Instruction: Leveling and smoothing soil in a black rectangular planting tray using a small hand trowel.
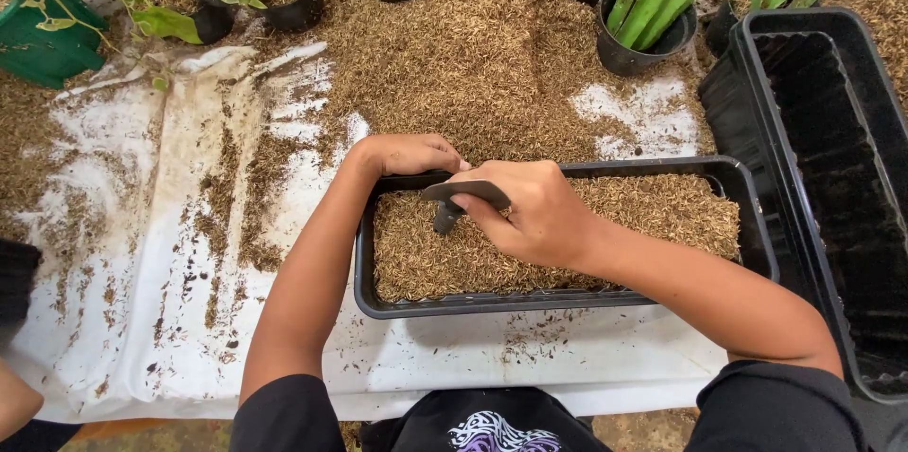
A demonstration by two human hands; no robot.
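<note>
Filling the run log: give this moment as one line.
left hand: grips tray rim | right hand: holds trowel in husks | black tray: filled | white sheet: beneath

The right hand [534, 216] is gripping a small trowel [463, 199], its blade digging into the husks [530, 244] filling the black tray [492, 303]. The left hand [409, 154] is curling over the tray's far left rim. The tray is sitting on a white sheet [142, 301]; an empty black planter [832, 178] is lying just beside it on the right, potted plants [653, 8] behind.
</note>
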